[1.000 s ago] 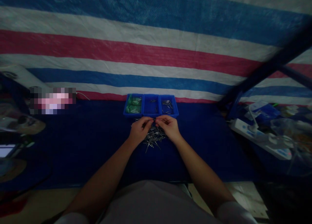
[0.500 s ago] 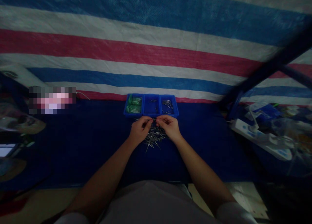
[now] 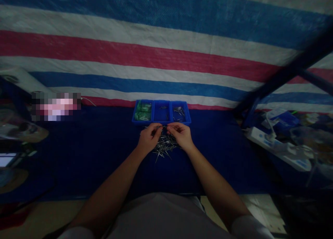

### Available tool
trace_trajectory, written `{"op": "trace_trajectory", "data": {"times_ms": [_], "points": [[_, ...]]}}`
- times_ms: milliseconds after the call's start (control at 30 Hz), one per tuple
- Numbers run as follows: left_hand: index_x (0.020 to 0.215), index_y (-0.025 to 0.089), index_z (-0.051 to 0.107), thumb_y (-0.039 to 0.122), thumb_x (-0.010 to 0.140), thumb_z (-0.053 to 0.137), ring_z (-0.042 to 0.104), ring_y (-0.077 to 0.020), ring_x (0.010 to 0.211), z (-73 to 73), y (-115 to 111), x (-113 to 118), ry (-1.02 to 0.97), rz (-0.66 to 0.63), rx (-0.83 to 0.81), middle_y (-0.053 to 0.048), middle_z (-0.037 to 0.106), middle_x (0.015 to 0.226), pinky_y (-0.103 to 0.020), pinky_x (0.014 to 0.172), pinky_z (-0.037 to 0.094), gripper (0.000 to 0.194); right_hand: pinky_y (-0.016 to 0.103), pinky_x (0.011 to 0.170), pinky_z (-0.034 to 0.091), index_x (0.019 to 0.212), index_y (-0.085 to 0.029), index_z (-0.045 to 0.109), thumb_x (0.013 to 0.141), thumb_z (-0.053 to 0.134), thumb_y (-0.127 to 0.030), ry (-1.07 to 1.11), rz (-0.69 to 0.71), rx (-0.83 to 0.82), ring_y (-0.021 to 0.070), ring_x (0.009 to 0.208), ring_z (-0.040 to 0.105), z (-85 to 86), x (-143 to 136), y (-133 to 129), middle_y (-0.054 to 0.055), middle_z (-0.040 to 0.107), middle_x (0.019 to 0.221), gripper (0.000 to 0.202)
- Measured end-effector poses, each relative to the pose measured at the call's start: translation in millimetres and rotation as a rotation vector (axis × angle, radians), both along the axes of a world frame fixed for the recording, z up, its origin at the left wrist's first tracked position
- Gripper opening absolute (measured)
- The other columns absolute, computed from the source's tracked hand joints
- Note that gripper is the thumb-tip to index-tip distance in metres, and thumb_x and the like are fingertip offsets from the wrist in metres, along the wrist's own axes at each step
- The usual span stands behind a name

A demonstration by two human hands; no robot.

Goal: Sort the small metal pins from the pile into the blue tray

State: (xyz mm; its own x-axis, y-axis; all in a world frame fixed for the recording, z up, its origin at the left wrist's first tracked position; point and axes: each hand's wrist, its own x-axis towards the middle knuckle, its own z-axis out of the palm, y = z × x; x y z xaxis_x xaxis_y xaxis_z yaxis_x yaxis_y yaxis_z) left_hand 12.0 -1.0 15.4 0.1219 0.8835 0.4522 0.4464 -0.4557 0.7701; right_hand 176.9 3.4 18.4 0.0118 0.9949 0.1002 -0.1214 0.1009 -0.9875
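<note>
- One lit screen (image 3: pixel 7 160) sits at the far left of the blue table (image 3: pixel 88 156).
- One left hand (image 3: pixel 149 139), thumb and fingers in a narrow pinch, seems to hold one slim metal piece (image 3: pixel 164 126).
- That single piece is above the pile, just in front of the tray, between the two hands.
- One blue tray (image 3: pixel 157 115) has three compartments: something green with pale bits in the left, a few dark slivers (image 3: pixel 163 107) in the middle, a larger scatter of pins (image 3: pixel 178 109) in the right.
- One pile of slim metal pieces (image 3: pixel 164 147), too many to count, lies below the hands.
- One right hand (image 3: pixel 182 136), fingertips drawn close at the piece's other end; I can't tell whether they grip it.
- One white power strip (image 3: pixel 278 149) lies farther right.
</note>
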Motion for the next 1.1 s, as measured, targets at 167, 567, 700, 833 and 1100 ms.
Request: {"op": "trace_trajectory", "data": {"times_ms": [167, 567, 700, 833, 1100], "points": [[0.093, 0.019, 0.064, 0.032, 0.090, 0.053, 0.059, -0.0104, 0.058, -0.1, 0.5, -0.7, 0.025, 0.005, 0.000, 0.001, 0.064, 0.069, -0.019, 0.051, 0.043, 0.017, 0.029, 0.061, 0.053, 0.081, -0.021, 0.072, 0.068, 0.077, -0.044, -0.049, -0.009, 0.012, 0.0160, 0.061, 0.065, 0.0, 0.0, -1.2, 0.002, 0.070, 0.066, 0.027], [0.083, 0.017, 0.062, 0.036, 0.093, 0.047, 0.055, -0.0096, 0.052, -2.0, 1.8, -3.5, 0.065, -0.029, -0.039, 0.003, 0.059, 0.059, -0.020, 0.053, 0.041, 0.026, 0.030, 0.066, 0.051, 0.093, -0.023, 0.073, 0.083, 0.065, -0.032, -0.519, -0.028, 0.335, 0.0174, 0.070, 0.064, 6.8, 3.7, -7.1, 0.004, 0.072, 0.081, 0.015], [0.097, 0.019, 0.066, 0.034, 0.091, 0.051, 0.063, -0.0120, 0.065, -1.4, 1.4, -1.9, 0.059, -0.099, -0.009, -0.001, 0.070, 0.080, -0.021, 0.060, 0.048, 0.022, 0.033, 0.073, 0.051, 0.091, -0.024, 0.072, 0.084, 0.062, -0.029, -0.532, 0.009, 0.379, 0.0193, 0.080, 0.066, 7.8, 3.5, -7.5, 0.005, 0.072, 0.087, 0.013], [0.105, 0.020, 0.065, 0.030, 0.090, 0.053, 0.063, -0.0114, 0.065, -1.6, 1.0, 0.3, 0.064, -0.150, 0.011, -0.001, 0.070, 0.081, -0.021, 0.062, 0.049, 0.022, 0.032, 0.069, 0.051, 0.082, -0.022, 0.071, 0.082, 0.062, -0.027, -0.465, 0.010, 0.337, 0.0176, 0.074, 0.063, 3.1, 0.1, -6.8, 0.005, 0.069, 0.083, 0.011], [0.105, 0.019, 0.063, 0.029, 0.091, 0.052, 0.063, -0.0109, 0.063, -0.2, 0.6, 0.8, 0.059, -0.126, -0.008, -0.001, 0.069, 0.078, -0.021, 0.059, 0.048, 0.021, 0.030, 0.068, 0.053, 0.081, -0.021, 0.068, 0.070, 0.074, -0.039, -0.044, 0.039, 0.003, 0.0163, 0.070, 0.066, -4.5, -3.9, -3.6, 0.002, 0.072, 0.076, 0.022]]}}
